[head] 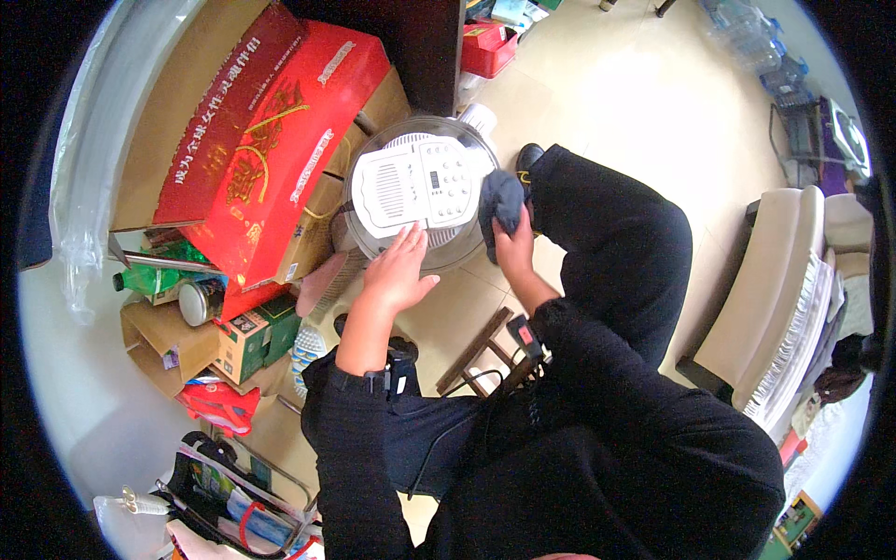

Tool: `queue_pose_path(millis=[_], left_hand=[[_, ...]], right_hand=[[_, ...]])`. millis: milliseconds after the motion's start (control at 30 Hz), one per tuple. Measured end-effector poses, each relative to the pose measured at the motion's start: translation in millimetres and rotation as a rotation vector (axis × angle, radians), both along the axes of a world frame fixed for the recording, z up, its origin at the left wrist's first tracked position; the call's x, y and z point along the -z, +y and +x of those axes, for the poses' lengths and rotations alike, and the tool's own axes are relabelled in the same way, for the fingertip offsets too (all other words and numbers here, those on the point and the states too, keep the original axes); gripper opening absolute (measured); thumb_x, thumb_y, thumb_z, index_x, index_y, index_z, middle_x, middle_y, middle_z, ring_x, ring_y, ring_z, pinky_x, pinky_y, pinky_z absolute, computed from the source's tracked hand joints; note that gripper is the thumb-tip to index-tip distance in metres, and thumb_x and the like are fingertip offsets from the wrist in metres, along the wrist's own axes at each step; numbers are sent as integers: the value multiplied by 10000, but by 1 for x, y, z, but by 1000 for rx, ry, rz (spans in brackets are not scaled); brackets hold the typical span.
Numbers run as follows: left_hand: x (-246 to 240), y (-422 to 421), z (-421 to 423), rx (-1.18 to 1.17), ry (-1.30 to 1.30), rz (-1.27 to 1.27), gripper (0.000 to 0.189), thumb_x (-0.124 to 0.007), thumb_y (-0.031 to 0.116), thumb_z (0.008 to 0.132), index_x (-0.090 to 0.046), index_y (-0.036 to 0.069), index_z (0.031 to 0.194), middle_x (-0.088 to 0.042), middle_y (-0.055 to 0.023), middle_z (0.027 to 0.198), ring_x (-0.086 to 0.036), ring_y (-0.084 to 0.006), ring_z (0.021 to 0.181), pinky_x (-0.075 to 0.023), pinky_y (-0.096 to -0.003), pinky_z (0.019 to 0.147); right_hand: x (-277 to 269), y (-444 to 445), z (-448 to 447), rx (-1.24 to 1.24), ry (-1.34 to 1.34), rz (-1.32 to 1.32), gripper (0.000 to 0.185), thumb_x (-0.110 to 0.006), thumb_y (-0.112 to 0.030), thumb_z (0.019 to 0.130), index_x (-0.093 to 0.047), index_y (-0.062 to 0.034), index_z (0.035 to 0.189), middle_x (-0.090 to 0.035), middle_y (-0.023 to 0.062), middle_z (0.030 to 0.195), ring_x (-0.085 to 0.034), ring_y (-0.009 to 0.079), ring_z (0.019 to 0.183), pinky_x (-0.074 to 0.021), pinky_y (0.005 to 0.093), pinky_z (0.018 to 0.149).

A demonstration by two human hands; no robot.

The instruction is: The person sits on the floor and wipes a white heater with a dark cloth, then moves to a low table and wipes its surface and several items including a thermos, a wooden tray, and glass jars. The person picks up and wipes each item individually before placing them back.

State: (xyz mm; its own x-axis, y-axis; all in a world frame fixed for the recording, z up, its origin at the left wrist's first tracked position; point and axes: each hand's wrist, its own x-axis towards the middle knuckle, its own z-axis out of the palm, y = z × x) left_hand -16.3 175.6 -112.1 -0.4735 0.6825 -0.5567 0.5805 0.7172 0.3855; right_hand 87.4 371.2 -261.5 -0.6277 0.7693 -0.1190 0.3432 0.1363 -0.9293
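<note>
A round appliance with a white top stands on the floor before me. Its top carries a slotted grille and a panel of round buttons around a small dark display. A clear, wide rim encircles the white part. At the top's near edge my left hand rests its fingertips, holding nothing, with the thumb spread away. My right hand grips a dark, bunched cloth at the right side of the rim. The cloth hides part of that side.
Left of the appliance lies a large red printed carton. Nearer me are a green plastic bottle, a tin and a green box. A wooden stool is between my legs. A cream sofa stands right, with large water bottles beyond.
</note>
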Motion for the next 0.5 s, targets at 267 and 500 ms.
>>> queue_pose_path(millis=[267, 500], left_hand=[[-3, -1, 3, -49, -6, 4, 760, -638, 311, 840, -296, 33, 1460, -212, -74, 1568, -193, -227, 1447, -295, -426, 1130], [-3, -1, 2, -38, 15, 12, 771, -654, 310, 832, -298, 41, 1461, -211, -66, 1568, -203, -225, 1443, -299, -437, 1125]], right_hand=[[10, 83, -122, -617, -394, 702, 559, -572, -12, 722, -532, -64, 1277, -511, 84, 1378, -490, 279, 1245, -441, 418, 997], [7, 102, -210, -939, -332, 855, 491, -518, -56, 785, -568, -137, 1267, -546, 54, 1343, -508, 262, 1230, -455, 414, 972]])
